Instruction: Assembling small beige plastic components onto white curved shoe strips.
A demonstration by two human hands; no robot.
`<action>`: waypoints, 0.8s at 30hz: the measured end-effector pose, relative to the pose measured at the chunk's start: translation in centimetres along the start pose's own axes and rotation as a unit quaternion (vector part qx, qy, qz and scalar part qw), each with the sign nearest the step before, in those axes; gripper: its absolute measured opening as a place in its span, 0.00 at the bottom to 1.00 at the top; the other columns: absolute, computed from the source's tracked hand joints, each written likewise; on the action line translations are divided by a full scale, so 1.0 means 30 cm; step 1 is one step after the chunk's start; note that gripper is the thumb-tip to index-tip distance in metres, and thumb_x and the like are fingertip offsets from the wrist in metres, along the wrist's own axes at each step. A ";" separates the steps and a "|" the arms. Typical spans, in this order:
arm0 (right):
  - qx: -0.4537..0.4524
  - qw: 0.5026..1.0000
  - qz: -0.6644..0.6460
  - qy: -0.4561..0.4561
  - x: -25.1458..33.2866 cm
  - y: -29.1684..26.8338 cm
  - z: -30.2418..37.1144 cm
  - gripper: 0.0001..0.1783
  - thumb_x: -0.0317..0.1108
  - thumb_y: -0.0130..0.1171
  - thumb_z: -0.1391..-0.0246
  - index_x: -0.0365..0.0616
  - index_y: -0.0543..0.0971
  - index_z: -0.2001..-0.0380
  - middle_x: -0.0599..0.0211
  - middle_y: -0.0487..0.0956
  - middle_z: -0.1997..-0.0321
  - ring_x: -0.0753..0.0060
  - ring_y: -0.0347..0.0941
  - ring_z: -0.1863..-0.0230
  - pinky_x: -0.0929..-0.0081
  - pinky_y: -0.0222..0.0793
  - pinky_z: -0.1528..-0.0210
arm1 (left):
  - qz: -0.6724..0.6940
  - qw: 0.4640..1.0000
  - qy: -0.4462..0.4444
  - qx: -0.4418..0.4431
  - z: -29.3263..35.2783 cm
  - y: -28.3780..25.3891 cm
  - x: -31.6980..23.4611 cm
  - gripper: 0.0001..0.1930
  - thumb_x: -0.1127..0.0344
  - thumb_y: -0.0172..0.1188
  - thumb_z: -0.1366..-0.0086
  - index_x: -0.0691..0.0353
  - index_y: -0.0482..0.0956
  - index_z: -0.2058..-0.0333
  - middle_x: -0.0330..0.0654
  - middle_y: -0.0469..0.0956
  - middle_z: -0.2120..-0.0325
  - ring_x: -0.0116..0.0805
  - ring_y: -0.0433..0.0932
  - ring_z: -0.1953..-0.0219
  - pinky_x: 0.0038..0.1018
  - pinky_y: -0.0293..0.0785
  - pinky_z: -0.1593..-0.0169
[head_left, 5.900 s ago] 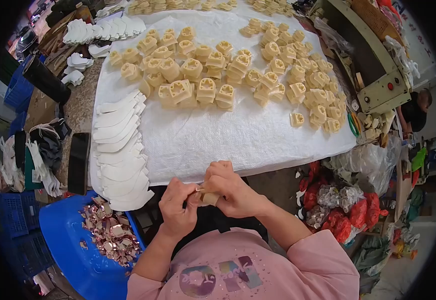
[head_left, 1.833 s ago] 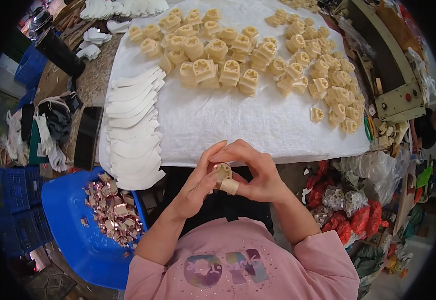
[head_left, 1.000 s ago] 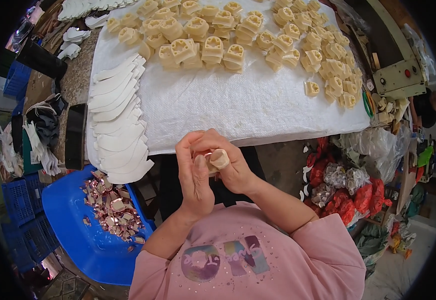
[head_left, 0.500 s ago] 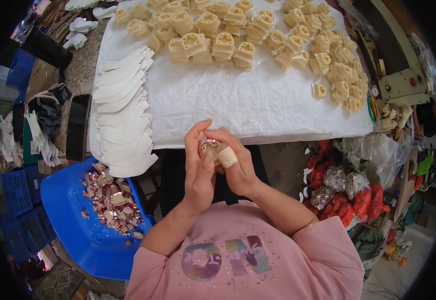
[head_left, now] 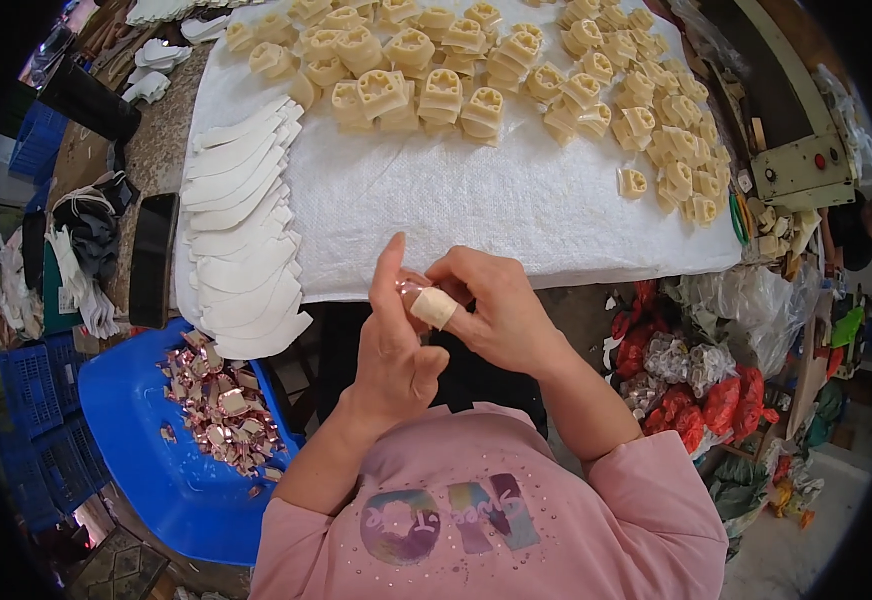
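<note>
Above my lap, just off the front edge of the white-covered table, my two hands meet. A small shiny pink piece, mostly hidden, is between them, and its exact shape does not show. My right hand pinches it, the thumb wrapped in beige tape. My left hand is against the piece, index finger stretched up and thumb apart from it. Cream cup-like moulded pieces with toothed hollows stand in groups across the table's far side. Overlapping white curved strips line its left side.
A blue plastic basin at lower left holds shiny pink-and-cream pieces. A phone lies left of the strips, near a black cylinder. Red plastic bags and clear plastic heap at right, below a switch box.
My left thumb has come away from the piece and the left fingers have spread. My right hand has turned, its taped thumb now across the piece. The view has shifted slightly.
</note>
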State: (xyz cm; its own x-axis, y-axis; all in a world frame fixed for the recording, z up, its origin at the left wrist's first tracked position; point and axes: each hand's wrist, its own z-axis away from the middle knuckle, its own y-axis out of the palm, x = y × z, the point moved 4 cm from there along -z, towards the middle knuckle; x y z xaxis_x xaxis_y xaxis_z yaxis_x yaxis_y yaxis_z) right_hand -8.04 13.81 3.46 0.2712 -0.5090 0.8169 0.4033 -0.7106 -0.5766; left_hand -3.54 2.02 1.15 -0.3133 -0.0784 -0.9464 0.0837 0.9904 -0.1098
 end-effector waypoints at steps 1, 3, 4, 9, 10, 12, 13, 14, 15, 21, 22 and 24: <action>-0.005 0.998 -0.065 0.020 -0.014 -0.002 0.002 0.17 0.41 0.60 0.50 0.37 0.75 0.66 0.62 0.75 0.73 0.64 0.74 0.71 0.70 0.68 0.68 | 0.000 1.000 0.001 0.000 -0.002 0.001 0.000 0.47 0.35 0.41 0.37 0.74 0.37 0.38 0.51 0.70 0.63 0.35 0.73 0.66 0.25 0.70 0.61; -0.009 0.991 -0.130 0.041 -0.037 0.011 0.008 0.17 0.41 0.60 0.49 0.37 0.74 0.66 0.61 0.75 0.72 0.65 0.74 0.71 0.71 0.68 0.68 | -0.008 0.999 -0.030 -0.021 -0.002 -0.003 0.007 0.44 0.39 0.45 0.36 0.73 0.40 0.39 0.50 0.71 0.64 0.35 0.74 0.66 0.26 0.70 0.61; -0.048 0.988 -0.150 -0.002 -0.036 0.015 0.016 0.16 0.40 0.58 0.48 0.36 0.74 0.66 0.60 0.75 0.72 0.66 0.73 0.71 0.72 0.68 0.68 | -0.011 0.998 -0.046 -0.031 0.000 -0.003 0.009 0.43 0.41 0.47 0.36 0.72 0.41 0.39 0.50 0.71 0.65 0.35 0.74 0.66 0.27 0.71 0.60; -0.112 0.968 -0.201 -0.099 -0.059 0.020 0.010 0.13 0.38 0.53 0.43 0.37 0.74 0.66 0.62 0.74 0.74 0.74 0.71 0.72 0.76 0.67 0.68 | 0.059 0.982 -0.157 -0.085 0.006 -0.031 0.026 0.21 0.72 0.66 0.47 0.66 0.69 0.55 0.44 0.72 0.67 0.31 0.75 0.64 0.24 0.72 0.62; -0.051 0.949 -0.311 -0.014 -0.078 0.027 -0.001 0.12 0.38 0.52 0.42 0.38 0.74 0.66 0.66 0.73 0.74 0.77 0.69 0.72 0.78 0.66 0.69 | 0.058 0.982 -0.158 -0.085 0.006 -0.042 0.022 0.21 0.72 0.66 0.47 0.66 0.69 0.55 0.44 0.72 0.67 0.31 0.75 0.64 0.24 0.72 0.62; 0.008 0.908 -0.412 0.071 -0.115 0.035 -0.019 0.11 0.38 0.51 0.41 0.40 0.74 0.67 0.69 0.73 0.74 0.81 0.68 0.72 0.80 0.65 0.69 | -0.026 0.987 -0.159 -0.030 0.003 -0.053 0.018 0.24 0.78 0.64 0.47 0.67 0.67 0.51 0.40 0.71 0.61 0.26 0.72 0.57 0.21 0.71 0.55; 0.047 0.896 -0.432 0.090 -0.144 0.046 -0.029 0.10 0.36 0.52 0.41 0.41 0.74 0.67 0.72 0.73 0.73 0.83 0.67 0.72 0.82 0.62 0.71 | -0.075 0.990 -0.109 -0.039 -0.008 -0.050 -0.004 0.24 0.81 0.65 0.51 0.65 0.71 0.54 0.39 0.70 0.64 0.26 0.73 0.62 0.21 0.72 0.61; 0.086 0.882 -0.451 0.110 -0.160 0.052 -0.031 0.08 0.35 0.52 0.41 0.42 0.74 0.67 0.75 0.74 0.71 0.86 0.65 0.71 0.85 0.59 0.72 | -0.073 0.991 -0.108 -0.036 -0.009 -0.042 -0.008 0.24 0.81 0.65 0.51 0.65 0.71 0.54 0.39 0.70 0.64 0.26 0.73 0.62 0.21 0.72 0.61; 0.110 0.872 -0.468 0.090 -0.146 0.040 -0.035 0.08 0.34 0.53 0.42 0.42 0.73 0.70 0.75 0.74 0.72 0.87 0.65 0.72 0.85 0.58 0.72 | -0.114 0.990 -0.080 -0.035 -0.007 -0.041 -0.019 0.24 0.81 0.65 0.52 0.64 0.72 0.55 0.39 0.70 0.65 0.27 0.73 0.65 0.21 0.72 0.64; 0.023 0.957 -0.287 -0.039 -0.122 0.040 -0.010 0.09 0.35 0.55 0.44 0.41 0.72 0.72 0.75 0.72 0.76 0.85 0.64 0.74 0.82 0.63 0.74 | -0.170 0.985 -0.004 -0.037 -0.015 -0.033 -0.038 0.25 0.80 0.68 0.55 0.63 0.74 0.56 0.39 0.69 0.70 0.27 0.72 0.70 0.20 0.69 0.72; 0.023 0.957 -0.286 -0.039 -0.116 0.052 -0.004 0.09 0.35 0.55 0.44 0.41 0.72 0.72 0.75 0.72 0.76 0.85 0.64 0.74 0.82 0.63 0.74 | -0.160 0.986 -0.012 -0.042 -0.019 -0.034 -0.028 0.25 0.79 0.69 0.57 0.64 0.73 0.57 0.42 0.70 0.70 0.31 0.74 0.71 0.23 0.71 0.72; -0.049 0.959 -0.279 0.015 -0.127 0.060 0.004 0.08 0.34 0.53 0.42 0.41 0.73 0.71 0.76 0.73 0.75 0.84 0.65 0.74 0.82 0.63 0.73 | -0.151 0.987 -0.021 -0.047 -0.020 -0.030 -0.008 0.25 0.78 0.70 0.59 0.65 0.72 0.58 0.45 0.72 0.69 0.35 0.75 0.72 0.27 0.73 0.71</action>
State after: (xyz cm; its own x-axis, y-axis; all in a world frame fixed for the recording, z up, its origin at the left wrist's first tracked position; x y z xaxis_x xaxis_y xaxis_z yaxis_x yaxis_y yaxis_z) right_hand -8.23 14.53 -0.69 0.0108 -0.0491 0.9987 0.3939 -0.9178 -0.0494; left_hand -4.11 1.23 1.67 -0.2713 -0.3751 -0.8864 -0.0958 0.9269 -0.3629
